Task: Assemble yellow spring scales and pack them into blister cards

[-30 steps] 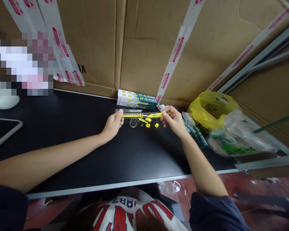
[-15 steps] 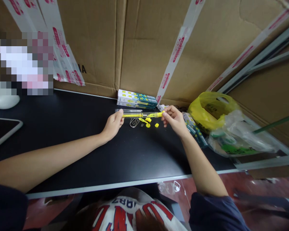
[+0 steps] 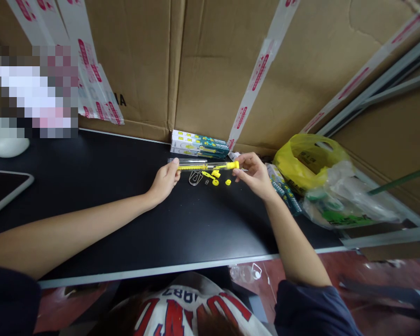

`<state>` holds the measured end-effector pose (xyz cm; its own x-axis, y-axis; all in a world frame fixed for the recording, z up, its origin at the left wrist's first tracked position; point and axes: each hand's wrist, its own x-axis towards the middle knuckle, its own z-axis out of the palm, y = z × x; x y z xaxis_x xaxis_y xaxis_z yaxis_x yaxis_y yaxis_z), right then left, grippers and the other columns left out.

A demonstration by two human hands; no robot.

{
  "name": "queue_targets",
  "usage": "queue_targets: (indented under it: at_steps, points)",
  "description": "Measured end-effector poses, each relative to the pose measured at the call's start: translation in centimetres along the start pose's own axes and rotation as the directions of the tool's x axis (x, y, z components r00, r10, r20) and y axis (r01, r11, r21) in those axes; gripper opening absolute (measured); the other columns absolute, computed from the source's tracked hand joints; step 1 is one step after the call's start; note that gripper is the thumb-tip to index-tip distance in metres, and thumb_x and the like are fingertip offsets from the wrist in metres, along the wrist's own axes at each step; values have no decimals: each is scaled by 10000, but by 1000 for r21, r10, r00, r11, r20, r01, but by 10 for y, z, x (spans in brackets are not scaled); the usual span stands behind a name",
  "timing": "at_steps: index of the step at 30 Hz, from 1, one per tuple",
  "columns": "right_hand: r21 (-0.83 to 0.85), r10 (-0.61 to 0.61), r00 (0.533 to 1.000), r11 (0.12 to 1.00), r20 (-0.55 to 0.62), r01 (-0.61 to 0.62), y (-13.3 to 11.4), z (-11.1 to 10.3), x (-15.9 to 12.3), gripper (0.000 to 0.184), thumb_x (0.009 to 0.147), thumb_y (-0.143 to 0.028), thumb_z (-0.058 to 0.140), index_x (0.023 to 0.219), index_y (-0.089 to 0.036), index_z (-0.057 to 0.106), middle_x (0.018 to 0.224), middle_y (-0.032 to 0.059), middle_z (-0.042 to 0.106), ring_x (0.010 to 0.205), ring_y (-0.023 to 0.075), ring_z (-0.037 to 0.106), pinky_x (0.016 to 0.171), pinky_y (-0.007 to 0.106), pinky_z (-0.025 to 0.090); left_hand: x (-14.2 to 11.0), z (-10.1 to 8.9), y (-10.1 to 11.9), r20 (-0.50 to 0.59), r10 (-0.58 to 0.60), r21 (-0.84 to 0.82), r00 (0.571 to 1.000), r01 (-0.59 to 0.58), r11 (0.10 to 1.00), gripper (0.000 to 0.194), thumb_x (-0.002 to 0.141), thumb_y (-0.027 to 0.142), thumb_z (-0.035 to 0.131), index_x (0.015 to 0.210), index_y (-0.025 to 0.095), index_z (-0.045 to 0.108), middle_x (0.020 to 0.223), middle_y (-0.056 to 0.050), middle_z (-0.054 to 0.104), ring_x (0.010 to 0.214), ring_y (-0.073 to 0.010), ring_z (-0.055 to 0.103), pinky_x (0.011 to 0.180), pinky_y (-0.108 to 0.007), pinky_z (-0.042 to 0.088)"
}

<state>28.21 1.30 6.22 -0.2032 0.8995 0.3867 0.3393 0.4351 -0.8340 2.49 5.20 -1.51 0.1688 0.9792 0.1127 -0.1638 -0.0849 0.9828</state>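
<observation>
My left hand (image 3: 164, 180) is closed on one end of a clear-tube spring scale (image 3: 212, 166) with a yellow scale inside, held level above the black table. My right hand (image 3: 254, 175) is at the tube's other end, beside its yellow cap (image 3: 233, 165). Its thumb and fingers are apart around the cap's end; whether they touch it is hard to see. Below the tube lie bent wire hooks (image 3: 195, 178), a yellow pointer-like piece (image 3: 207, 175), a yellow ring (image 3: 215, 182), a small yellow cap (image 3: 228, 182) and a tiny clear piece (image 3: 206, 182).
Printed boxes (image 3: 199, 144) are stacked at the table's back, against large cardboard (image 3: 213, 84). More boxes (image 3: 287, 193) lie right of my right hand. A yellow plastic bag (image 3: 297, 161) and a clear bag (image 3: 350, 200) stand at the right. A phone (image 3: 7, 191) lies far left.
My right thumb has come off the yellow cap and the fingers have spread, so more of the cap shows. The left hand and the tube have stayed in place.
</observation>
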Motion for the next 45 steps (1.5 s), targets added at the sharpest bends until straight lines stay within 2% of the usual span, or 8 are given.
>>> queue_targets:
  at_steps: [6, 10, 18, 24, 30, 38, 42, 45]
  points:
    - [59, -6, 1000, 998, 17, 5, -1, -1, 1, 271, 818, -395, 667, 972, -209, 543, 823, -2, 565, 660, 105, 571, 513, 217, 519, 0, -1, 0, 2, 1, -1, 1000, -1, 1000, 439, 923, 517, 396, 619, 200, 393, 493, 62, 304, 379, -47, 253, 342, -193, 194]
    - [75, 37, 999, 996, 9, -38, -1, -1, 1, 264, 834, -408, 650, 955, -195, 552, 777, -3, 600, 614, 95, 576, 502, 209, 512, -1, 0, 1, -1, 9, -15, 1000, -9, 1000, 434, 914, 525, 411, 629, 198, 393, 499, 69, 294, 385, -45, 245, 344, -186, 184]
    - [152, 114, 990, 980, 78, -125, 13, 11, 2, 304, 835, -458, 639, 895, -189, 508, 672, -25, 620, 488, 82, 562, 444, 210, 505, -3, 2, 3, 41, 78, -13, 996, -77, 997, 442, 886, 546, 455, 632, 189, 397, 521, 75, 301, 401, -37, 234, 346, -170, 174]
    - [170, 144, 988, 974, 55, -151, 14, 15, 2, 320, 828, -470, 643, 871, -189, 496, 640, -31, 626, 449, 80, 550, 436, 213, 498, -3, 0, 2, 56, 27, -3, 998, -27, 1000, 425, 908, 512, 438, 635, 189, 393, 508, 78, 292, 388, -35, 238, 346, -160, 174]
    - [168, 121, 991, 978, 50, -127, 9, 15, 1, 331, 831, -494, 630, 864, -190, 503, 637, -31, 627, 445, 75, 539, 434, 205, 484, 0, 1, 4, 33, -69, -37, 997, 70, 997, 407, 936, 449, 404, 623, 194, 357, 475, 87, 264, 352, -30, 219, 340, -154, 160]
    - [151, 112, 993, 982, 28, -115, 2, 10, 0, 386, 883, -556, 507, 981, -188, 567, 685, -6, 609, 505, 98, 543, 433, 215, 466, 1, 1, 7, 19, -96, -63, 995, 97, 993, 429, 949, 436, 370, 596, 193, 352, 456, 84, 255, 341, -30, 214, 343, -165, 150]
    - [54, 108, 993, 993, -44, -105, 5, 3, 2, 312, 910, -489, 475, 1014, -201, 538, 701, -7, 595, 500, 104, 517, 429, 222, 435, 2, 1, 7, 17, -105, -75, 994, 106, 992, 439, 953, 435, 356, 588, 192, 348, 449, 86, 249, 338, -30, 209, 343, -165, 147]
    - [-279, 39, 997, 959, -70, -57, 12, -4, 2, 182, 873, -342, 539, 980, -196, 552, 716, -9, 581, 523, 104, 492, 497, 238, 419, 1, 1, 8, 11, -106, -84, 994, 106, 991, 445, 952, 441, 352, 583, 193, 342, 445, 86, 250, 337, -31, 211, 342, -164, 148]
